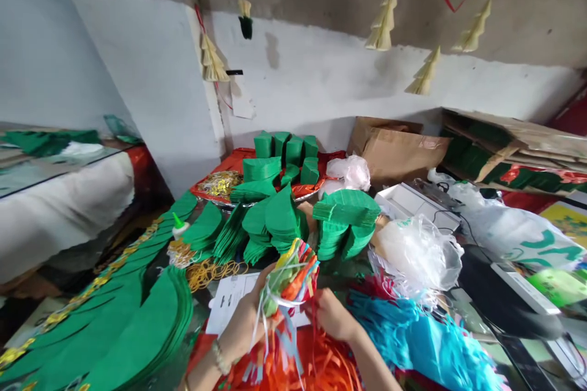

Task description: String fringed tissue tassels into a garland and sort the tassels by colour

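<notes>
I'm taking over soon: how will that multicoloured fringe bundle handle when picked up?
The bundle is probably floppy: its strips droop below the left hand. Likely light, being thin cut paper by the look. The fine strips may tear or tangle if pulled.

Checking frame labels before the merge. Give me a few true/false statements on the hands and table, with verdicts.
1. The left hand has its grip on the multicoloured fringe bundle. True.
2. The right hand is out of view. False: it is at the bundle's lower end, among the strands.
3. The glue bottle has a red cap. False: the cap is green.
4. Cream paper trees hang on the wall. True.
</notes>
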`<state>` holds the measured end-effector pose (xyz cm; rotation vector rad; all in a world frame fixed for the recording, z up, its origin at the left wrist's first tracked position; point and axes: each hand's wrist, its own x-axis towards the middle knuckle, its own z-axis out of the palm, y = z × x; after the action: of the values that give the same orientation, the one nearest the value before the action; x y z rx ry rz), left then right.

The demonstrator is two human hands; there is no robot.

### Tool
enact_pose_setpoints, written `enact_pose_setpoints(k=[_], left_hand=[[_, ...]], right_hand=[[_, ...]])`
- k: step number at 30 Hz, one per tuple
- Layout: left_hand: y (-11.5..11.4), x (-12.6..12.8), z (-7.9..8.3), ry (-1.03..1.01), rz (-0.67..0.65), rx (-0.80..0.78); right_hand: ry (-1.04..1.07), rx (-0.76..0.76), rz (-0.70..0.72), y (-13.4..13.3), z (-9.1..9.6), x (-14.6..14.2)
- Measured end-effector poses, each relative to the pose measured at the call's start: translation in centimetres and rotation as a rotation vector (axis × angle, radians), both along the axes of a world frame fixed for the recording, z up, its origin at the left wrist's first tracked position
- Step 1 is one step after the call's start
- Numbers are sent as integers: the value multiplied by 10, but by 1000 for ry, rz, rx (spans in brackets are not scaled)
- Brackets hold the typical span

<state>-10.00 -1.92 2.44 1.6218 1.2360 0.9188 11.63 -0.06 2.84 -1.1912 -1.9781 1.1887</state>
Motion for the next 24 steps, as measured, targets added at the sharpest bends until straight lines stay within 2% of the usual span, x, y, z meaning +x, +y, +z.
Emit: enact_pose_setpoints(k=[3,5,7,9,12,14,15,16,18,20,22,24], left_hand=[[7,-1,-8,-35,-22,-60],[10,1,-11,-93,-8,-87],[11,3,-13,-162,18,-113],[12,7,-15,-219,31,-157],[15,12,-21,-248,30,-190],[18,14,-26,-179,43,-115],[20,14,-29,-96,62,-57],[23,13,-31,25,88,3],[26,13,-36,334,135,104],[26,16,-39,610,127,188],[22,21,-40,766,13,288],[14,29,-36,805,-176,372]], right_hand=[[18,55,-62,-27,-24,-7],[53,86,-117,-31,-25,-3],[199,44,-193,-29,-23,2],[483,-116,-288,-29,-24,3],[861,-499,-358,-39,-38,-9],[920,-675,-355,-50,-54,-22],[869,-703,-341,-56,-63,-27],[753,-666,-338,-62,-71,-31],[436,-476,-352,-74,-80,-32],[118,-212,-380,-81,-75,-28],[-192,58,-341,-81,-54,-21],[-538,294,-183,-70,-21,-14]])
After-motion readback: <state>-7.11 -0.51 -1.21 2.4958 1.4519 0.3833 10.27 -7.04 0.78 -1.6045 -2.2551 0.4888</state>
